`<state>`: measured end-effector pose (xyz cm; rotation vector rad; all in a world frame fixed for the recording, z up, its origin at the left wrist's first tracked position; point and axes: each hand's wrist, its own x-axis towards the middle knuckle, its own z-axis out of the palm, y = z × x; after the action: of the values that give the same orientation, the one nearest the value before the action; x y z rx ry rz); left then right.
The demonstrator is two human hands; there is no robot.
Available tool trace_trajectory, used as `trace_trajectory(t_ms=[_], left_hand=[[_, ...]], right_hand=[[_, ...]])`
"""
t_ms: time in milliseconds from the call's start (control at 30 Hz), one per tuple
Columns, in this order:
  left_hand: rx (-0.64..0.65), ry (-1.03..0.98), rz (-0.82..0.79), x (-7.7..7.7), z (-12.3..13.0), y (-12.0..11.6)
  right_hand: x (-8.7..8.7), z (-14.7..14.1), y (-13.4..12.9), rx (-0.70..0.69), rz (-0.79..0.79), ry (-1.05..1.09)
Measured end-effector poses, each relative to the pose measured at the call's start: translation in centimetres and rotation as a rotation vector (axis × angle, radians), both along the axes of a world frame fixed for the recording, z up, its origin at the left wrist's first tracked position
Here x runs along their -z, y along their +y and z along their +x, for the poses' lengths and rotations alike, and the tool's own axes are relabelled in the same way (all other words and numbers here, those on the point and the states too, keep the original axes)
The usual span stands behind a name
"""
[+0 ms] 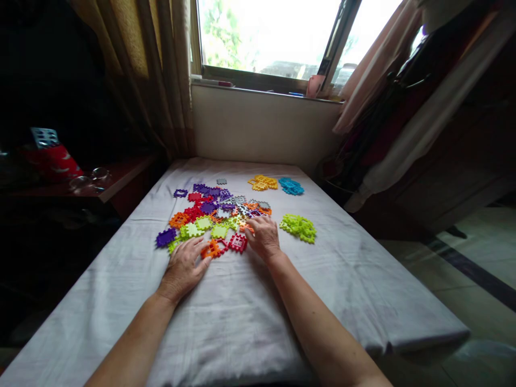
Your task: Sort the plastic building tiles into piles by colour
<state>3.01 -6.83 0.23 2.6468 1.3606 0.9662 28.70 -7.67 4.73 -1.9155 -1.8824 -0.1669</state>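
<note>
A mixed heap of flat, notched plastic building tiles lies on the cloth, with purple (208, 207), red (193, 214), orange (178, 219), grey (240, 200) and light green tiles (220, 231). My left hand (186, 267) rests open at the heap's near left edge, its fingers stretched beside an orange tile (211, 248). My right hand (264, 236) reaches over the heap's right side, fingers slightly bent and apart, touching tiles near a small orange one (246, 228). A dark red tile (237, 242) lies between the hands. My right fingertips partly cover the tiles under them.
Separate piles of yellow (263, 183), blue (291, 186) and lime green tiles (299, 227) lie to the right. A single grey tile (221, 181) sits at the back. The cloth-covered table (342, 290) meets the window wall; a dark side table (121, 180) stands left, hanging clothes right.
</note>
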Motion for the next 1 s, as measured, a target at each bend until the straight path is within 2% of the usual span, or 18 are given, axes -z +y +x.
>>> trace_trajectory(t_ms=[100, 200, 333, 500, 600, 700, 900, 1000], left_hand=[[0.009, 0.002, -0.002, -0.1, 0.0, -0.1], [0.011, 0.001, -0.005, -0.3, 0.1, -0.1], [0.01, 0.002, -0.016, -0.2, 0.1, 0.0], [0.004, 0.007, -0.025, -0.1, 0.0, 0.1], [0.014, 0.019, -0.029, -0.3, 0.0, 0.1], [0.015, 0.022, -0.018, -0.5, 0.0, -0.1], [0.007, 0.028, -0.018, -0.5, 0.1, 0.0], [0.005, 0.033, -0.015, -0.4, 0.0, 0.1]], right_hand=[[-0.4, -2.4, 1.4, -0.014, -0.093, -0.063], [-0.3, -3.4, 2.5, 0.01, -0.155, -0.098], [0.0, -3.6, 3.1, 0.042, -0.174, -0.095], [0.0, -2.3, 2.5, 0.088, -0.097, -0.002], [-0.2, -0.1, 1.1, 0.14, 0.001, 0.091], [-0.3, 3.6, -1.0, 0.253, 0.11, 0.152], [0.2, 12.3, -4.3, 0.738, 0.187, 0.33], [0.7, 14.3, -4.6, 0.853, 0.153, 0.418]])
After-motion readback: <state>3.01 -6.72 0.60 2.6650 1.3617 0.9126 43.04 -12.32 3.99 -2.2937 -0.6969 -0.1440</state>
